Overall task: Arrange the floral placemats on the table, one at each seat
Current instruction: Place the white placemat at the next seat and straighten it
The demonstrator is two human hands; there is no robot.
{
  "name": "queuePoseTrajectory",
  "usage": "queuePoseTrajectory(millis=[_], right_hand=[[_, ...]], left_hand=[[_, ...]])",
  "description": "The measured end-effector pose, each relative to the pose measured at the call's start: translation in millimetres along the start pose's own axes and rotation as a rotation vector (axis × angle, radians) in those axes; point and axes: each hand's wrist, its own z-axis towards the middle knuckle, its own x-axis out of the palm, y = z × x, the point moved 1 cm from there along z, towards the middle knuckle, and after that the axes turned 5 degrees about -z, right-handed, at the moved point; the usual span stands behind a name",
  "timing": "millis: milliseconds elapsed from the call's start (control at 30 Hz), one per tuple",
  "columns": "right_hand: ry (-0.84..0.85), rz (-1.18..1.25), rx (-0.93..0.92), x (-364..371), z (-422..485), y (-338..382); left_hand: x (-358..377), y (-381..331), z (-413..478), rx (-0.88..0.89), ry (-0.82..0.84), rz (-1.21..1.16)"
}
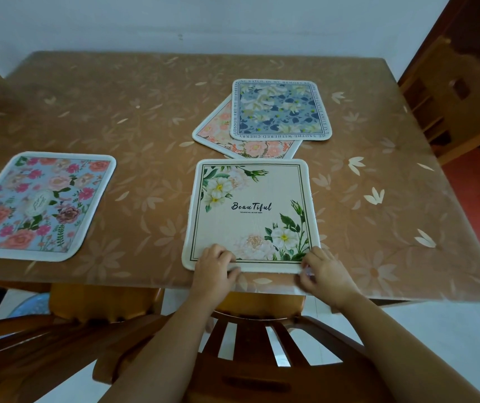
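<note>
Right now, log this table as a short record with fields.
table: brown flowered cover
cream placemat: flat at the near edge, in front of the chair
left grip: pinches its near edge
right grip: pinches its near right corner
pink-blue placemat: flat, near left
blue placemat: lies partly over the peach placemat, mid-table
not yet set out: those two overlapping mats

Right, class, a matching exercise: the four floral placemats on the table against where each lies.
Things: 1 cream square "Beautiful" placemat; 2 blue placemat with pink roses; 3 grey-blue placemat with lettered border; 4 peach floral placemat.
Places: A partly under another; B alone, far left; C pinched by left hand and right hand; D atop another.
Pairs: 1-C, 2-B, 3-D, 4-A.
</note>
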Motion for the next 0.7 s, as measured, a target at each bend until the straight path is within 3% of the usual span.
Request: queuePoseTrajectory(millis=[100,200,400,700], right_hand=[[-0.038,-0.059,-0.04,3,5,5],[0.036,-0.209,-0.122,13,12,13],[0.135,-0.379,-0.15,23,46,20],[0.072,-0.292,-0.221,16,140,3]], left_hand=[[8,1,1,-0.05,0.133,0.045],[21,4,0,-0.043,0.236,0.195],[25,11,20,0.001,0.195,0.286],[23,18,99,0.079,0.088,0.363]])
